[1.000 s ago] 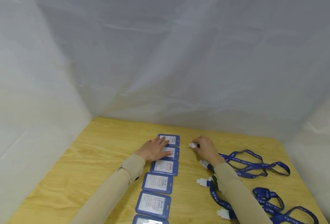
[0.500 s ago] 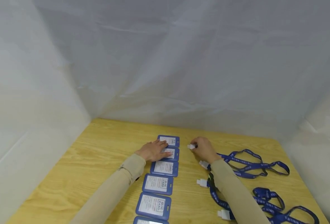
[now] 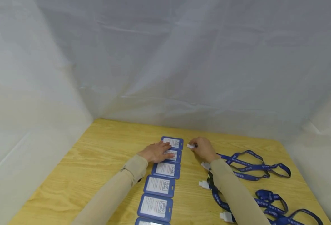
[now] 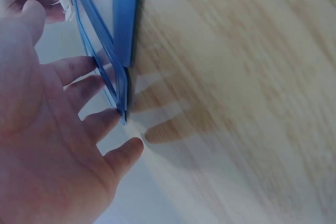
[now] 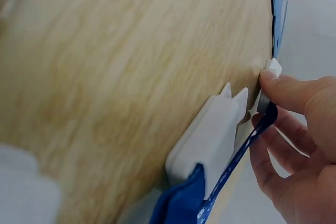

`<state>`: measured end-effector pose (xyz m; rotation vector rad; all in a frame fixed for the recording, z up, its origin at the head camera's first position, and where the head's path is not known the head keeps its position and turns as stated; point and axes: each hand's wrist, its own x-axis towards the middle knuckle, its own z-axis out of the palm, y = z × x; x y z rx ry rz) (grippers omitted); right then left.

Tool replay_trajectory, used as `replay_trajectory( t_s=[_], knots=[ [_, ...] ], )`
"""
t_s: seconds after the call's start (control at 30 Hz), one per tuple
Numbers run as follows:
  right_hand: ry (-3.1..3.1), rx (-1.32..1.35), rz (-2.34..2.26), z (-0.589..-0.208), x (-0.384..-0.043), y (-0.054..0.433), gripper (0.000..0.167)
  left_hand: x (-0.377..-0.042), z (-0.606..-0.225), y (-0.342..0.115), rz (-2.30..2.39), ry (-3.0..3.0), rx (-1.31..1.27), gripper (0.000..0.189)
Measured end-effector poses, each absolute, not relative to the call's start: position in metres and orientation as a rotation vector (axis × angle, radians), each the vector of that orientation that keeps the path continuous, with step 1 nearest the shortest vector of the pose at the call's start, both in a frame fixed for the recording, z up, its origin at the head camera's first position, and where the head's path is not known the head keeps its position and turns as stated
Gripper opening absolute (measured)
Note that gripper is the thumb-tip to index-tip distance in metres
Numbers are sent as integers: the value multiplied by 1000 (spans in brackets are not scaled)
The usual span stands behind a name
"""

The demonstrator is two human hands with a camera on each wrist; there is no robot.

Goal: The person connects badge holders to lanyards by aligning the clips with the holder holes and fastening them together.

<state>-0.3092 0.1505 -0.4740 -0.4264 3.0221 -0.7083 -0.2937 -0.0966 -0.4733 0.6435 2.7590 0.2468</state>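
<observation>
My left hand rests with spread, nearly straight fingers on the two farthest ID badge holders, the end one and its neighbour. Both are blue-framed with white cards. In the left wrist view the fingertips touch the holders' edge. Just right of the end holder, my right hand pinches the white plastic clip of a blue lanyard between thumb and fingers. The clip's tip points at the holder's slotted end, with a small gap in the head view.
Several more badge holders run in a column toward the front edge. Other lanyards with white clips lie at the right, partly under the right forearm. The wooden table is enclosed by pale sheeting.
The end badge holder has slid slightly right under my left hand. My right hand has brought the clip a little left, narrowing the gap between them.
</observation>
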Motion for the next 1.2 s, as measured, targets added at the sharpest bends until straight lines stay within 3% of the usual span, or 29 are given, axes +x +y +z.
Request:
replay_trajectory(
  t_s=[0.97,1.2],
  knots=[
    [3056,-829,-476,-481,-315,145,16,-292,-480,-95,336,2720,678,71],
    [3031,-722,-485,-477,-318,138,20,-292,-484,-97,395,2726,724,69]
  ],
)
